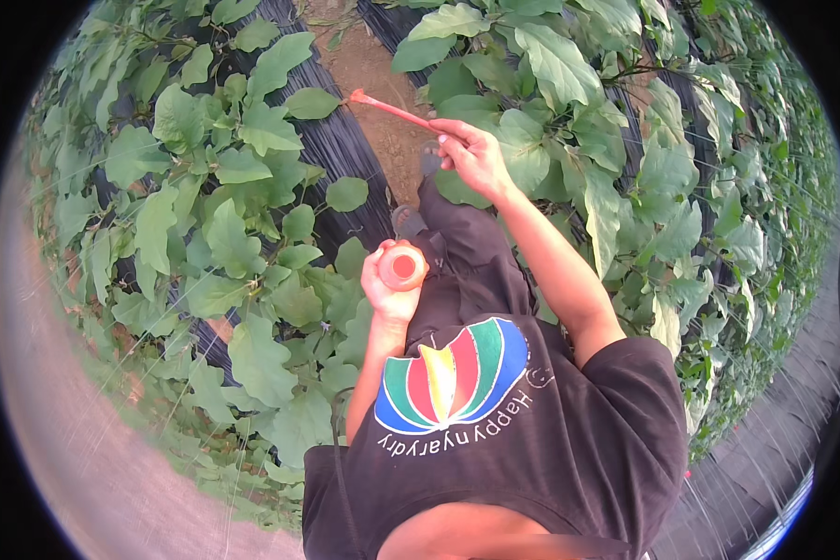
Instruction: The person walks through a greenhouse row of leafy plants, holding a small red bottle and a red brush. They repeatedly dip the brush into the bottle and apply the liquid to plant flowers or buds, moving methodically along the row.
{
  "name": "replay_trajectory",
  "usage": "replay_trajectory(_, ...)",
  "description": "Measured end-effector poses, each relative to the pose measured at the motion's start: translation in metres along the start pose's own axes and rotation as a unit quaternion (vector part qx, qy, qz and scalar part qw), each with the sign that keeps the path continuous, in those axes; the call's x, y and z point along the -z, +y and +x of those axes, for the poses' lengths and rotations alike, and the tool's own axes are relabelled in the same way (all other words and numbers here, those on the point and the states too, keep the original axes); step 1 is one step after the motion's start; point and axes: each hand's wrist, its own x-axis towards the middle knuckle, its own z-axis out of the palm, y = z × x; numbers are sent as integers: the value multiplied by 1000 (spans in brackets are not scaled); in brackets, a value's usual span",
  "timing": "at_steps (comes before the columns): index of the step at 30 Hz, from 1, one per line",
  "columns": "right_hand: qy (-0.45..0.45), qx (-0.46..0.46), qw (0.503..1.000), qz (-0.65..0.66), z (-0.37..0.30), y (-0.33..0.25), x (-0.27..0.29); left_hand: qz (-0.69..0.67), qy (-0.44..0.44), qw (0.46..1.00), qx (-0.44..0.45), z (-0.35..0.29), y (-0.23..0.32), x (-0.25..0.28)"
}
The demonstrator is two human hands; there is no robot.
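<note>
In my left hand [380, 291] is a small, round, open-topped orange-pink container [420, 266], held in front of my thighs with the fingers wrapped round its side. Its round opening faces up and looks orange-red inside. My right hand [474, 157] reaches forward and pinches a thin red stick [394, 110] like a small brush near its rear end. The stick points left, and its tip is a slightly wider orange-red tuft. That tip hangs over the soil strip, beside a broad green leaf [312, 104]; I cannot tell whether they touch.
Broad-leaved plants that look like eggplants [238, 238] crowd my left side, with another leafy row [663, 187] on my right. Between them runs a bare soil path [373, 65] edged by black plastic film [359, 168]. Thin strings cross the foliage at both sides.
</note>
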Motion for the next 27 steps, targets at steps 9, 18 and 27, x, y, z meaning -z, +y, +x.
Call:
replay_trajectory(9, 52, 37, 998, 19, 118, -60, 60, 5, -7, 997, -72, 89, 41, -112)
replay_trajectory(18, 34, -36, 999, -12, 152, -108, 96, 32, -37, 996, -73, 118, 46, -196)
replay_trajectory(27, -30, -25, 999, -19, 171, -107, 52, 7, -51, 994, -92, 145, 87, -231)
